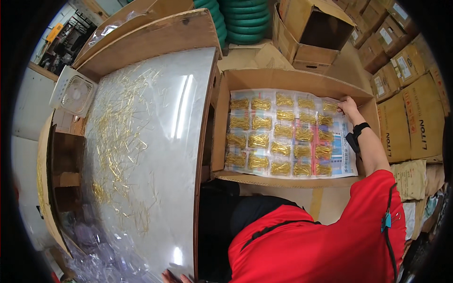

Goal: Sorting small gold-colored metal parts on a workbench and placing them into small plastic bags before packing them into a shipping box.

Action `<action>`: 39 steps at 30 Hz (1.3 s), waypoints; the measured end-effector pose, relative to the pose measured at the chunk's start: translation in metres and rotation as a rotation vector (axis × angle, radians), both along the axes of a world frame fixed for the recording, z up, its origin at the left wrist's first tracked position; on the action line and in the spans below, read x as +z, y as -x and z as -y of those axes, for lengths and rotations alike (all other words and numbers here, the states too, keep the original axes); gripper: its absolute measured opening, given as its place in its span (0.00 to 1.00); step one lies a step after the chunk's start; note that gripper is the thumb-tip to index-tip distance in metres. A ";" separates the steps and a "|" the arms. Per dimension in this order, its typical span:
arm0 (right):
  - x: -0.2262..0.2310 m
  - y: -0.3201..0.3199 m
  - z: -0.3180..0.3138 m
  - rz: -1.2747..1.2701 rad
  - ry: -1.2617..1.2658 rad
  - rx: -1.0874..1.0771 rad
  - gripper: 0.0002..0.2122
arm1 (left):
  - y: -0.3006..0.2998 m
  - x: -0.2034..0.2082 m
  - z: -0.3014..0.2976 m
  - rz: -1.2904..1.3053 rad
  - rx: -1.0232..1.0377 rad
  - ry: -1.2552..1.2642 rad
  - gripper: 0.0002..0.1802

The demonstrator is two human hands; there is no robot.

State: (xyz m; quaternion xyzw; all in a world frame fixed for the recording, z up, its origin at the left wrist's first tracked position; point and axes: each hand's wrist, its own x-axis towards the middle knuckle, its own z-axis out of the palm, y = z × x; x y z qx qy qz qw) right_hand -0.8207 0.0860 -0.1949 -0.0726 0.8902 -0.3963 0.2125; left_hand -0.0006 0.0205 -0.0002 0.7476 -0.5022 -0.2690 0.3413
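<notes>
Inside an open cardboard box (302, 78), clear packets of thin gold wire hooks (281, 148) lie in rows on a printed paper sheet (347, 162). My right hand (348, 106) reaches to the far right corner of the box, its fingers pinched at the edge of the corner packet (329, 106). My left hand (173, 277) shows only in part at the lower edge of the view. Its fingers are apart and rest at the near edge of the grey metal tabletop (174, 165). Many loose gold wire hooks (118, 141) are strewn over the left of that tabletop.
A heap of clear plastic bags (101, 252) lies at the near left of the tabletop. A white fan (75, 92) stands at its far left corner. Coiled green hose (244, 21) and an open carton (325, 28) are behind. Stacked cartons (406, 122) line the right side.
</notes>
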 end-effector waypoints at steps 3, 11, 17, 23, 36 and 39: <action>-0.009 0.001 0.007 -0.113 -0.105 -0.005 0.13 | 0.005 -0.001 0.001 0.025 -0.003 -0.029 0.40; -0.073 0.000 -0.009 -0.542 -0.002 -0.077 0.15 | -0.065 -0.043 -0.019 0.012 -0.126 -0.167 0.40; -0.065 0.010 -0.014 -0.460 -0.144 0.019 0.14 | -0.083 -0.068 -0.020 0.040 -0.067 -0.044 0.38; -0.041 0.003 -0.002 -0.142 0.065 0.049 0.13 | -0.010 -0.017 -0.003 0.165 -0.059 0.079 0.36; -0.053 0.004 0.003 -0.173 0.095 -0.042 0.14 | -0.052 -0.037 -0.016 0.399 -0.045 -0.169 0.37; -0.071 0.012 -0.005 -0.256 0.107 -0.137 0.13 | -0.103 -0.063 -0.030 0.580 -0.071 -0.425 0.39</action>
